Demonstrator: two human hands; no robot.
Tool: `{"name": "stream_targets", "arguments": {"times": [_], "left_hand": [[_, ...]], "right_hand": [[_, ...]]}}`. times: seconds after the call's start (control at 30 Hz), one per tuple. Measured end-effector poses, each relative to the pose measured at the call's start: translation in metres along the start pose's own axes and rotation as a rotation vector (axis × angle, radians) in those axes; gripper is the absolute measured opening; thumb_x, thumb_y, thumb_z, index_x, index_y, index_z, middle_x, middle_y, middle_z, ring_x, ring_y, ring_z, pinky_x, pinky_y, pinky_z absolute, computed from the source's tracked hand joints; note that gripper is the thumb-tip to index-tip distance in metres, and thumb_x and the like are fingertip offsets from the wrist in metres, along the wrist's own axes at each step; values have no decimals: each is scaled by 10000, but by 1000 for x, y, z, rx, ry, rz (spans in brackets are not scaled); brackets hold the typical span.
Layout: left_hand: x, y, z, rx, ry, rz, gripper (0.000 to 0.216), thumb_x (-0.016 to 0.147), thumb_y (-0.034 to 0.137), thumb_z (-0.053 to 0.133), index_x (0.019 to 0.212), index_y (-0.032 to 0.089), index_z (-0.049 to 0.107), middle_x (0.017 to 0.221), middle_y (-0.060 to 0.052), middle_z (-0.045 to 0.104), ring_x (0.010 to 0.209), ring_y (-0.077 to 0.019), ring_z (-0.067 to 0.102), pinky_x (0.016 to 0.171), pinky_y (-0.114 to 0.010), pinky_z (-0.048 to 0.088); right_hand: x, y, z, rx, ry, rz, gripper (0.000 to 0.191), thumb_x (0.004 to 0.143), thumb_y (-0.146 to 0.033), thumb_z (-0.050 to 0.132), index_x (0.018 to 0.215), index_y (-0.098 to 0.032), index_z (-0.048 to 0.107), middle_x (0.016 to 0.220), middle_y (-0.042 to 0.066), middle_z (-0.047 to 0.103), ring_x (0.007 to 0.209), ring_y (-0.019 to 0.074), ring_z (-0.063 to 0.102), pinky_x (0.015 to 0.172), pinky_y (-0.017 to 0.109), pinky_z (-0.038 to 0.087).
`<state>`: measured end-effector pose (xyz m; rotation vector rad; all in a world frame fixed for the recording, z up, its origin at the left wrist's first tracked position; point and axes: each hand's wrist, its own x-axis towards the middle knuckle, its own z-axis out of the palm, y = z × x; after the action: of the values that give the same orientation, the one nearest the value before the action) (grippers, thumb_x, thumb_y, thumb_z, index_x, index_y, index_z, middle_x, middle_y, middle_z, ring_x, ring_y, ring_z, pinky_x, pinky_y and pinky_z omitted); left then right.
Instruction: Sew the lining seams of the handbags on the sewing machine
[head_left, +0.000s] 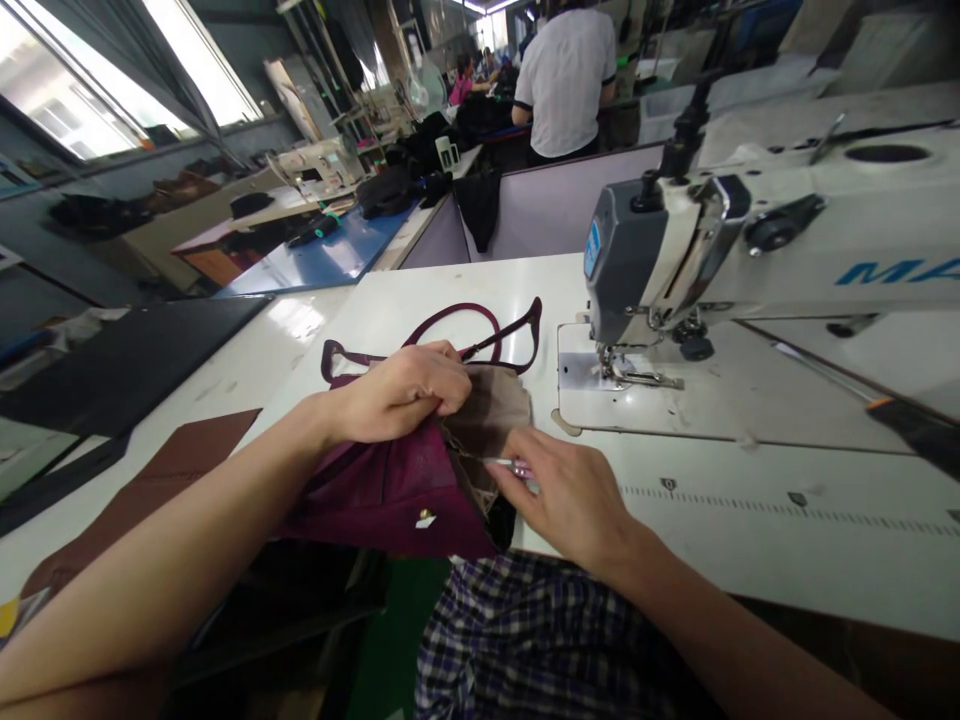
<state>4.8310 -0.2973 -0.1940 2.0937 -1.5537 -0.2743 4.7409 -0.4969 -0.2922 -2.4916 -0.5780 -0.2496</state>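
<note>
A dark purple fabric bag (390, 490) with a thin strap (450, 325) lies at the front edge of the white sewing table (750, 520). My left hand (405, 390) is closed on the bag's upper edge, pulling back its grey-brown lining (487, 405). My right hand (570, 495) pinches a small thin metal tool with a pink handle (510, 465), its tip against the lining at the bag's opening.
An industrial sewing machine (750, 240) stands at the right, its needle area (611, 365) just beyond the bag. A brown leather piece (187, 450) lies at the left. A person in a white shirt (566, 75) stands at the back among other tables holding dark goods.
</note>
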Motion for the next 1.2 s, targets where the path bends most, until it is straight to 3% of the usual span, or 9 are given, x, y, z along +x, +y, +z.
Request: {"name": "stream_targets", "arguments": {"times": [0.23,0.33,0.4,0.47,0.67,0.77,0.93,1.07,1.2], "left_hand": [[-6,-1,-8,-6,3,-14,205,740,11,321,651,195,342,589,12,395,576,-139,403,779,-370,390],[-3,-11,-4,57,-20,-111,180,746,49,343,645,191,392,597,7,448,597,-142,450,735,-337,404],[3,-25,9,151,-65,-271,112,767,111,406,744,189,484,668,2,519,621,-147,486,665,-304,404],[11,-42,28,247,-92,-387,174,817,211,479,976,191,546,857,-25,587,709,-161,542,665,-289,428],[24,-77,75,495,107,-465,281,902,303,492,1148,187,564,1268,-124,478,1186,-295,446,1021,-482,352],[23,-80,74,462,132,-587,459,827,411,602,1235,233,491,1389,-127,387,1261,-370,355,1026,-628,266],[26,-95,62,335,43,-637,664,704,284,626,1314,193,379,1269,-120,507,1147,-361,423,919,-595,392],[29,-108,61,310,47,-574,626,676,210,625,1276,168,449,1230,-97,540,1107,-318,452,955,-501,400],[27,-112,69,340,148,-550,420,823,282,541,1207,115,513,1134,-120,570,1049,-286,480,982,-454,370]], "right_hand": [[-63,108,-67,-493,54,501,244,876,-452,629,832,-233,532,748,1,613,596,229,580,479,276,272],[-86,142,-96,-738,-6,451,204,953,-393,506,932,-202,575,898,77,633,698,270,603,523,347,382],[-87,136,-94,-814,100,280,277,982,-325,412,1079,-129,583,1027,160,609,896,341,591,746,471,466],[-77,108,-72,-706,289,94,349,980,-273,373,1181,-46,547,1149,231,549,1118,399,489,985,621,338],[-25,14,13,132,-14,-141,317,887,-11,450,1149,-105,602,1138,133,575,1070,245,522,961,395,482],[-13,13,14,211,-107,-173,207,855,4,532,963,-115,664,1054,119,601,992,248,536,902,399,505],[-9,28,-3,236,-274,-329,99,834,-51,631,879,-130,668,1079,113,584,1030,267,504,912,426,473],[-5,27,9,278,-192,-356,184,873,-32,563,734,-128,637,895,90,605,886,237,530,763,360,495],[-3,23,25,294,-81,-355,178,919,-39,473,845,-111,618,882,112,617,898,251,539,808,377,493]]}}
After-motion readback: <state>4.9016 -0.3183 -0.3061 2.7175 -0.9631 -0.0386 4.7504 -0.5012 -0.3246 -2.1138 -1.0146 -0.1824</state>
